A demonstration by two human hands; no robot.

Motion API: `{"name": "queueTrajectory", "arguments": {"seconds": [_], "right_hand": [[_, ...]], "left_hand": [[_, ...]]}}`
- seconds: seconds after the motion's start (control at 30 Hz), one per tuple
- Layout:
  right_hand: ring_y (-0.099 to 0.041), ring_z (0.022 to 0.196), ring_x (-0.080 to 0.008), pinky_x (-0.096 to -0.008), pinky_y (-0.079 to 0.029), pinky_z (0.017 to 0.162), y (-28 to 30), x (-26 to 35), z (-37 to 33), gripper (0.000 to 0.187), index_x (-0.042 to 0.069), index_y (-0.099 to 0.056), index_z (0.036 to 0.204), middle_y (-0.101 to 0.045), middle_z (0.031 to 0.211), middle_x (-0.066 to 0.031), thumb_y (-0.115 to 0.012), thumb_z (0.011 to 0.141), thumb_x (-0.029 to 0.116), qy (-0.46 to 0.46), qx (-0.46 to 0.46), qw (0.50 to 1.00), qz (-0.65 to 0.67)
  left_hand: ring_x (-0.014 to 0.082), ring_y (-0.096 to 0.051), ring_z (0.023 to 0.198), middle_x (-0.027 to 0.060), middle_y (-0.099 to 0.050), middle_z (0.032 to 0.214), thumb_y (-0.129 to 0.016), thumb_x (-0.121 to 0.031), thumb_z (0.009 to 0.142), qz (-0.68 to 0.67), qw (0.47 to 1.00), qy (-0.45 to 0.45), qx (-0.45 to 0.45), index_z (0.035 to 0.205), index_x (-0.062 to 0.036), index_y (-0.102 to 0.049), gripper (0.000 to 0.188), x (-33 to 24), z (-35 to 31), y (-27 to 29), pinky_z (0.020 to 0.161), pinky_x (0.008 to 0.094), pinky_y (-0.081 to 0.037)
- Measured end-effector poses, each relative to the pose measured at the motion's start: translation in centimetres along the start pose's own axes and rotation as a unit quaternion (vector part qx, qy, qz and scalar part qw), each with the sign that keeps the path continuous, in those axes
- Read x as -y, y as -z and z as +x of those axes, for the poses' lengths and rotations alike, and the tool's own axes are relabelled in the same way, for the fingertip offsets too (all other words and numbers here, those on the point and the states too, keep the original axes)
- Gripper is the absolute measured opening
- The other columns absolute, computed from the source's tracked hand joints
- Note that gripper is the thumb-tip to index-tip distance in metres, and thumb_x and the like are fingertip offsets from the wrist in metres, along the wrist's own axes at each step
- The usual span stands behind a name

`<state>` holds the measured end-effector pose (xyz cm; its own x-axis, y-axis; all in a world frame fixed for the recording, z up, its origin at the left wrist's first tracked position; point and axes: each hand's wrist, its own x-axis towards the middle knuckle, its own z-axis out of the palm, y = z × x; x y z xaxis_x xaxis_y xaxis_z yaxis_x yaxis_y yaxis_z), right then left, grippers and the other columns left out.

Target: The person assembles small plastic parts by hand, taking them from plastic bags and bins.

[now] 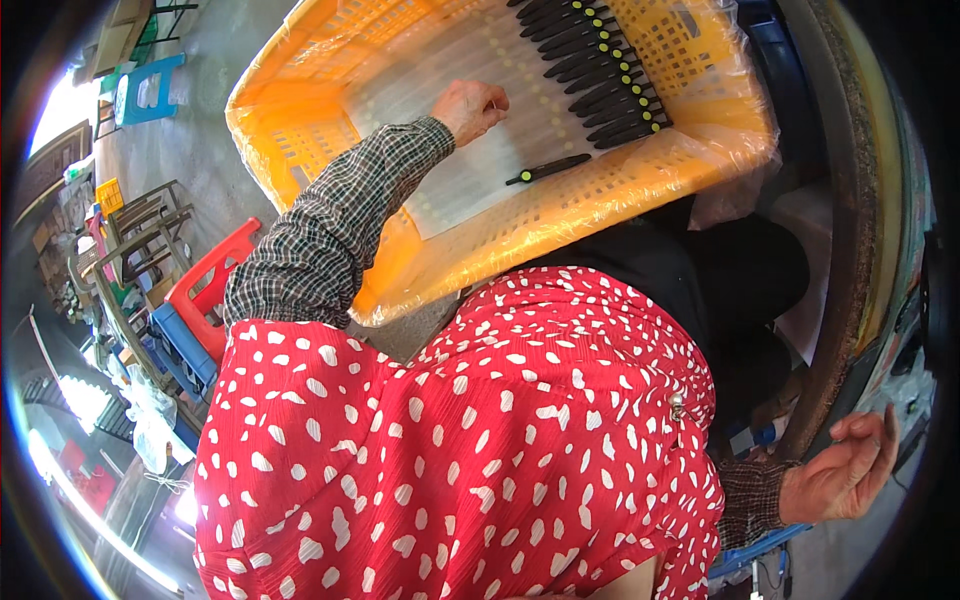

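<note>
1. Landmark: orange crate (480, 255), slotted walls, clear film over the rim; I take all places from it.
2. Blk pc, single (552, 168), w/ yellow-green dot at its L end: inside crate, flat on pale sheet (440, 195), nr the near wall, apart from L hand.
3. Blk pcs, row of (592, 82): inside crate along its R wall, side by side, dots toward that wall. The single pc lies just beside the row's near end.
4. L hand (470, 110): inside crate, above sheet, fingers curled in, tips close together. From my end I can't tell if anything's btwn them.
5. R hand (845, 468): outside crate, well off to its R, nr side; fingers half curled, thumb apart, nothing visible in grip.
6. Handling, my est.: each pc light, slim, fairly stiff, prob. smooth plastic, so may slide on sheet. I'd pinch mid-body across the narrow width, clear of the dot; light pressure OK.
</note>
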<state>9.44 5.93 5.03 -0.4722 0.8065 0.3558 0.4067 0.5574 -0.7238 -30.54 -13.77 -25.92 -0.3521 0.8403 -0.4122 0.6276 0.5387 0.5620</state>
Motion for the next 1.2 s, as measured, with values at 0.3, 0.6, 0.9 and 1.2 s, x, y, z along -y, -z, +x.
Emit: {"name": "queueTrajectory", "arguments": {"seconds": [0.3, 0.6, 0.9, 1.2], "right_hand": [[-0.052, 0.067, -0.0169, -0.0290, -0.047, 0.063, 1.4, -2.2, 1.3, 0.024, -0.014, -0.058, 0.110, -0.056, 0.073, -0.0138, -0.052, 0.093, 0.003, 0.005, -0.105, 0.995, -0.001], [-0.047, 0.067, -0.0160, -0.0274, -0.041, 0.064, 2.2, -5.9, 2.1, 0.025, -0.013, -0.057, 0.109, -0.055, 0.077, -0.0098, -0.053, 0.094, 0.006, -0.025, -0.133, 0.991, 0.015], [-0.048, 0.067, -0.0131, -0.0241, -0.037, 0.060, 2.3, -7.6, 2.0, 0.023, -0.008, -0.059, 0.110, -0.056, 0.079, -0.0073, -0.053, 0.094, 0.008, -0.063, -0.108, 0.990, 0.069], [-0.048, 0.065, -0.0134, -0.0233, -0.040, 0.059, 2.5, -7.7, 2.1, 0.023, -0.009, -0.060, 0.110, -0.057, 0.076, -0.0081, -0.052, 0.095, 0.007, -0.074, -0.100, 0.989, 0.083]], "left_hand": [[0.0240, -0.065, 0.073, 0.0144, -0.068, 0.086, -0.060, -0.017, 0.084, -0.016, 1.000, 0.001, -0.011, 0.099, -0.0023, -0.065, 0.022, 0.1, -0.8, 0.2, 0.069, 0.0357, -0.052], [0.0246, -0.066, 0.075, 0.0142, -0.068, 0.086, -0.060, -0.017, 0.085, 0.006, 1.000, -0.001, -0.004, 0.099, -0.0030, -0.065, 0.020, -0.3, -0.7, 0.8, 0.070, 0.0353, -0.052], [0.0264, -0.066, 0.078, 0.0129, -0.068, 0.083, -0.062, -0.017, 0.083, -0.009, 1.000, 0.005, 0.026, 0.097, -0.0038, -0.065, 0.020, -0.4, -1.0, -1.1, 0.071, 0.0361, -0.052], [0.0300, -0.064, 0.080, 0.0148, -0.066, 0.083, -0.067, -0.020, 0.077, 0.000, 0.999, -0.004, 0.035, 0.095, -0.0053, -0.065, 0.024, -1.6, -2.2, -6.8, 0.073, 0.0389, -0.051]]}}
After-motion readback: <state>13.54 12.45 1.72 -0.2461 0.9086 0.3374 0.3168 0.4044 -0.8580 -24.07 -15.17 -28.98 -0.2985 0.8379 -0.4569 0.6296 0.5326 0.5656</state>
